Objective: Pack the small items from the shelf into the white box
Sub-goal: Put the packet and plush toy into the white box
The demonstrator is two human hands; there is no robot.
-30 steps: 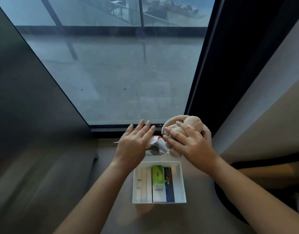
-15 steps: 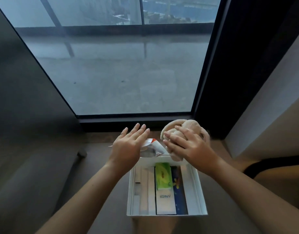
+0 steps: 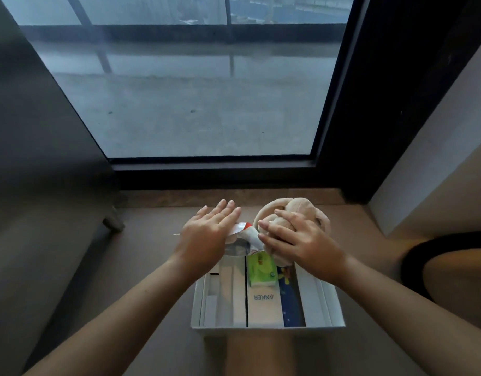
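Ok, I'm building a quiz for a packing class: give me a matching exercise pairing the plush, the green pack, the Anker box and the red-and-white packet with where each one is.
Things:
1. plush
2. green pack
3. Anker box
4. packet

Places:
A. flat in the white box, logo up
B. under the left hand
C. under the right hand
D. atop other items in the white box

Pairs: 1-C, 2-D, 3-A, 4-B
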